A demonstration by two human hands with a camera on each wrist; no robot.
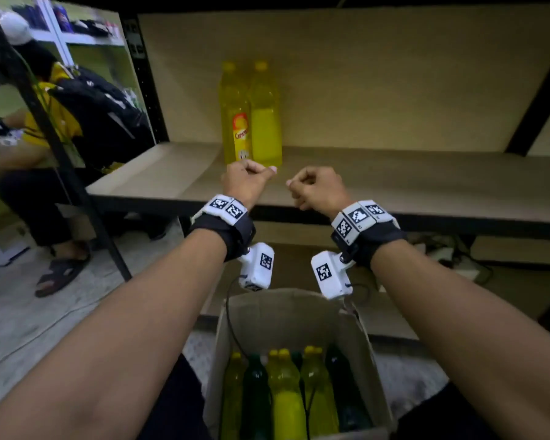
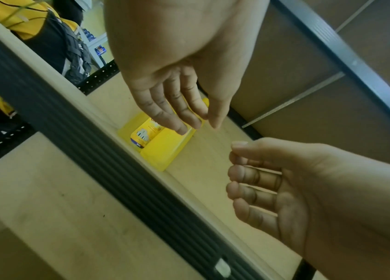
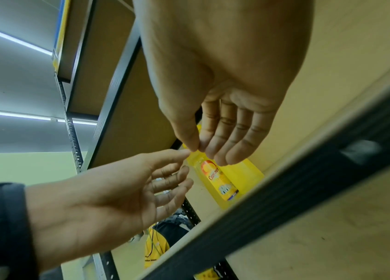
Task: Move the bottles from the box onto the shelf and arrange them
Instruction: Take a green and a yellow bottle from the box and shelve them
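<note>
head view shows two yellow bottles [image 1: 251, 112] standing on the shelf [image 1: 394, 176]. left hand [image 1: 245, 184] and right hand [image 1: 318, 187] hang loosely curled, holding nothing. more bottles wait in the box [image 1: 372, 360]; next, reach down and take one.

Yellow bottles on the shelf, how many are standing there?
2. One labelled yellow bottle stands on the shelf, and a plain yellow bottle stands touching its right side. More bottles wait down in the box.
</note>
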